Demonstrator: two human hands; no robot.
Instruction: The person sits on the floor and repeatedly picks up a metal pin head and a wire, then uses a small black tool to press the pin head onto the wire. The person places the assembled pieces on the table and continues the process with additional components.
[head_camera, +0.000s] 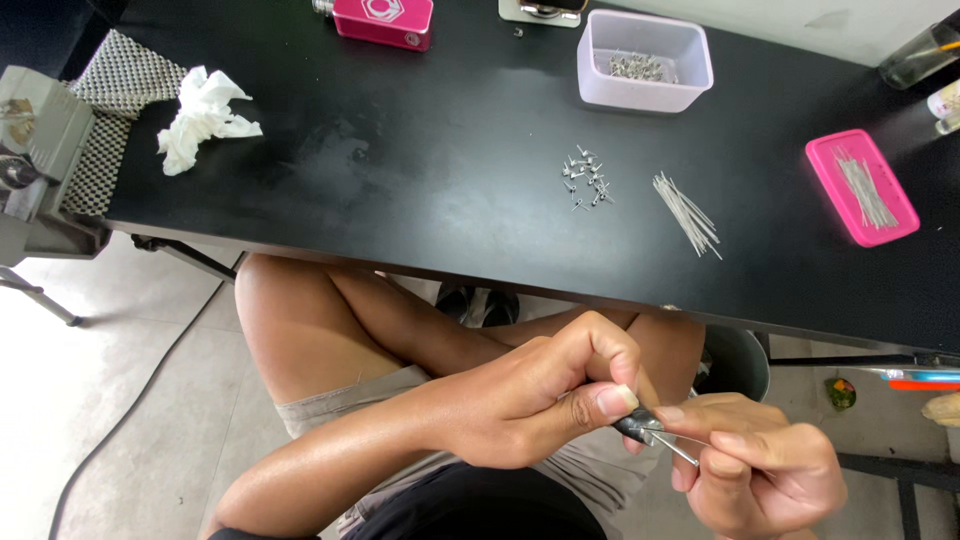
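Here thin grey pin (678, 450) pinched, dark tool (636, 425) gripped

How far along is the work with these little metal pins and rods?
Possibly done: thin rods lie in the pink tray. In hand: the left hand grips a dark tool on a rod held by the right hand. Left: loose rods and small pins on the black table.

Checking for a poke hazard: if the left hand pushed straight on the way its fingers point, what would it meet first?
Probably the right hand: the left hand points right, pinching a small dark tool whose thin metal pin already reaches the right fingers. Depth is unclear.
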